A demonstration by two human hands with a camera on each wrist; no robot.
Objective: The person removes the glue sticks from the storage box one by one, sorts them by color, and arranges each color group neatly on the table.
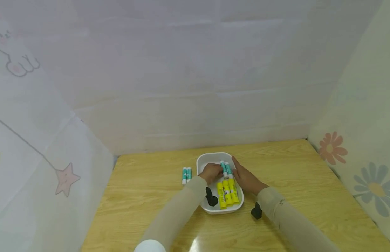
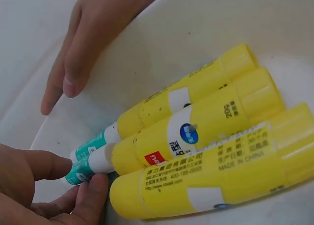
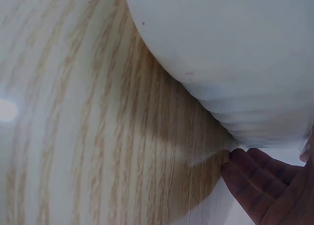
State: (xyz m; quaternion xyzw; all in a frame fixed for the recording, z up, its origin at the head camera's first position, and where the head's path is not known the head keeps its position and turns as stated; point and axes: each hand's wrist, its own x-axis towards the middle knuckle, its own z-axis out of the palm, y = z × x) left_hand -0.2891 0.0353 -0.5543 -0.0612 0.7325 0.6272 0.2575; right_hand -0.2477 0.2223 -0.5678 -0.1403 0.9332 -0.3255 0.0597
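A white tray holds several glue sticks. My left hand reaches inside it, thumb and fingers pinching a small teal-and-white glue stick. Right beside that one lies a second teal-and-white glue stick. Three larger yellow glue sticks lie side by side at the near end, close against the white ends of the teal ones. At the tray's right side is my right hand, its fingers extended along the rim. The right wrist view shows those fingers by the tray's outer wall.
Left of the tray, two more teal-and-white glue sticks lie next to each other on the wooden table. Pale printed sheets hang behind the table and at both sides.
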